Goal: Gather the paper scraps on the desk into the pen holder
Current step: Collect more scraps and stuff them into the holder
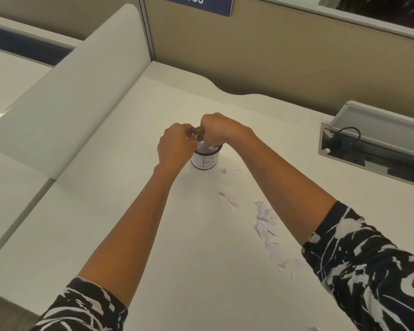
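Pinching in from both sides, the left hand point(177, 142) and the right hand point(216, 130) have their fingers curled down tight on a wad of paper scraps point(199, 141) right at the mouth of the pen holder point(204, 162), knuckles almost touching! The holder stands upright in the middle of the desk point(86, 211), its white label marked B, with white paper heaped up to the rim. Out to the right more lies waiting: one stray bit point(232, 168) just beside the holder's base, a torn strip point(230, 199) further off, and a straggling pile point(266, 219) running along beside the right forearm towards the patterned sleeve point(368, 271).
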{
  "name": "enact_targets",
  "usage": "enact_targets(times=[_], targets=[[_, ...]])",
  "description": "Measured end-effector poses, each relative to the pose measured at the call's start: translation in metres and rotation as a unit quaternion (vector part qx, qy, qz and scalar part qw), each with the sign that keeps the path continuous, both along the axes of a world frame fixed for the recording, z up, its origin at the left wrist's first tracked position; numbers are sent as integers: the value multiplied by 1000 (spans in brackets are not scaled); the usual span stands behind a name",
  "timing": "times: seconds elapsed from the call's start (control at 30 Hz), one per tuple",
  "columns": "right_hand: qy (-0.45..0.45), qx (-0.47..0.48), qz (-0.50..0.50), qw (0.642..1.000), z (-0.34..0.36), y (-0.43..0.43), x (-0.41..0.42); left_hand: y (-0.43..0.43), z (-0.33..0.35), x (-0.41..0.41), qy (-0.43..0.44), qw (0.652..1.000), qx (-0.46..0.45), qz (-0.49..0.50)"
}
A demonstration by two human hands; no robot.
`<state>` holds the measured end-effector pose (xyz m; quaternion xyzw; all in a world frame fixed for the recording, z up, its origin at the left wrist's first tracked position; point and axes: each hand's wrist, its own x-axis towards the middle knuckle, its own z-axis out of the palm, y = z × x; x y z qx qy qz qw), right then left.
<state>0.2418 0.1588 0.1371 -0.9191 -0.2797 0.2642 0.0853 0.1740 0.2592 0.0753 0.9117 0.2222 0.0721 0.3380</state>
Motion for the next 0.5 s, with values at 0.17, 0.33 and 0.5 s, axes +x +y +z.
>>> enact_targets(times=[0.17, 0.33, 0.5], targets=[[16, 122, -84, 989, 23, -15, 0, -1, 6, -6, -10, 1000, -5, 11], [-16, 227, -204, 952, 22, -34, 2, -2, 11, -20, -35, 999, 16, 22], [-35, 216, -260, 940, -13, -61, -2, -22, 7, -46, -146, 989, -12, 5]])
